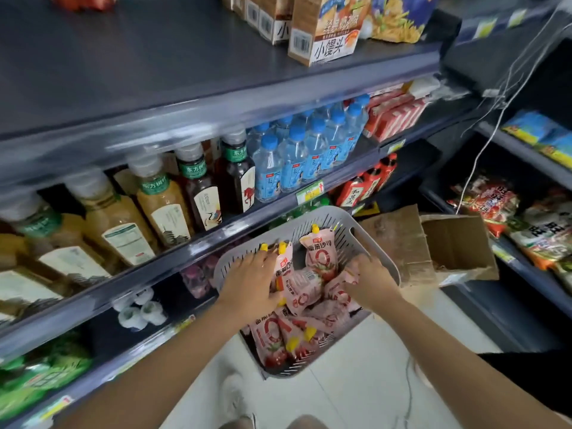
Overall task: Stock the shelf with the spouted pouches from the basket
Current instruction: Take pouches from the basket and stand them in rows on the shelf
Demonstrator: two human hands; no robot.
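Both hands are inside the grey perforated plastic basket (380, 261). L hand (250, 283): palm down, fingers spread over two upright pouches at the basket wall beyond its fingertips, touching them. Grasp not confirmed; cannot tell if clenched on either. R hand (368, 280): fingers curled down into the heap; cannot tell whether it grips a pouch. The pink soft-plastic spouted pouches with yellow caps (322, 258) lie under and between both hands. One leans upright between them, long axis pointing away from the wrists, spout at far end, approx. equally near either hand. Dark-blue metal shelf (185, 255) lies beyond and left of L hand, so L is judged the nearer hand for placement.
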